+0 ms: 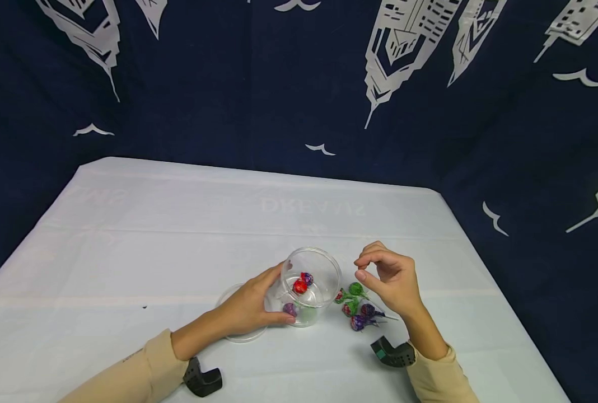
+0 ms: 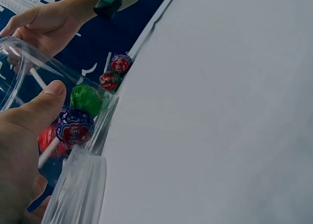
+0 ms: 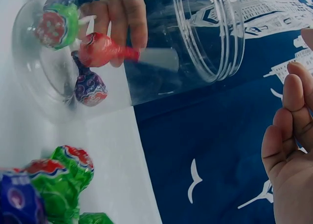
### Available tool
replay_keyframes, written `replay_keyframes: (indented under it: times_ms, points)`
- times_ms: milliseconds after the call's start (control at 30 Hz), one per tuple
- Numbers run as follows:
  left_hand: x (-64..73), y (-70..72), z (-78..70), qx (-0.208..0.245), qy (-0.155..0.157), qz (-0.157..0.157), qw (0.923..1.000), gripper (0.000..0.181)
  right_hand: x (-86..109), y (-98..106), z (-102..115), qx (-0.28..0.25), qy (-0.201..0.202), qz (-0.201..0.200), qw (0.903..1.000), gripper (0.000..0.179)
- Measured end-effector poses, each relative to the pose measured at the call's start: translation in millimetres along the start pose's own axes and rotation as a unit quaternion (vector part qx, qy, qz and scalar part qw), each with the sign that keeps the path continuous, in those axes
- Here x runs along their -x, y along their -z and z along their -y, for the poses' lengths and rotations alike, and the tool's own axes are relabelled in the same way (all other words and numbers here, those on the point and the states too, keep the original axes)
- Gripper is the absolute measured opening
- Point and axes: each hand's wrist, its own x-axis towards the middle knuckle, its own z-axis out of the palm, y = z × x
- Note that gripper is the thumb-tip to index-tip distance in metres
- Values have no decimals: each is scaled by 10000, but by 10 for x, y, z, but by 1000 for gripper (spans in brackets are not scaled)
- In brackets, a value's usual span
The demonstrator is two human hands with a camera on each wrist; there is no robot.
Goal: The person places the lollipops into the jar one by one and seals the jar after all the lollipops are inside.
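My left hand (image 1: pixel 251 302) grips a clear plastic jar (image 1: pixel 311 254) round its side, thumb in front. The jar's mouth faces up. Through its wall several wrapped lollipops show, among them a red lollipop (image 3: pixel 98 50), a green lollipop (image 2: pixel 86 99) and a purple lollipop (image 2: pixel 74 127). To the right of the jar, over the table, is my right hand (image 1: pixel 392 280), its fingers loosely bent, thumb apart from them and nothing between. Just below it several green and purple lollipops (image 1: pixel 356 322) lie in a loose pile.
A round clear lid (image 1: pixel 246 337) lies on the white tablecloth (image 1: pixel 178 263), partly under the left hand. A tiny dark speck (image 1: pixel 145 307) is on the cloth at left. Behind the table hangs a dark blue curtain (image 1: pixel 228 101) with white prints.
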Motion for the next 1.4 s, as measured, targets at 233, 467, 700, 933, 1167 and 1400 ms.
replay_keyframes:
  times_ms: [233, 467, 700, 933, 1167, 1400]
  points:
    - [-11, -11, -2, -90, -83, -45, 9999, 104, 51, 26, -23, 36, -64, -55, 10000, 12]
    - [-4, -7, -7, -120, -23, 8, 9999, 104, 101, 52, -38, 116, -133, -139, 9997, 9]
    - [-10, -13, -1, -129, -26, 22, 9999, 104, 139, 68, -44, 161, -129, -157, 9997, 8]
    - [-8, -8, -1, -71, -13, 11, 10000, 104, 162, 86, -34, 224, -167, -183, 9994, 8]
    - [-11, -17, 4, -87, -10, 13, 10000, 104, 215, 107, -38, 293, -271, -218, 9990, 10]
    - [-8, -9, -3, -55, -39, -5, 10000, 104, 300, 142, -21, 624, -540, -306, 9961, 26]
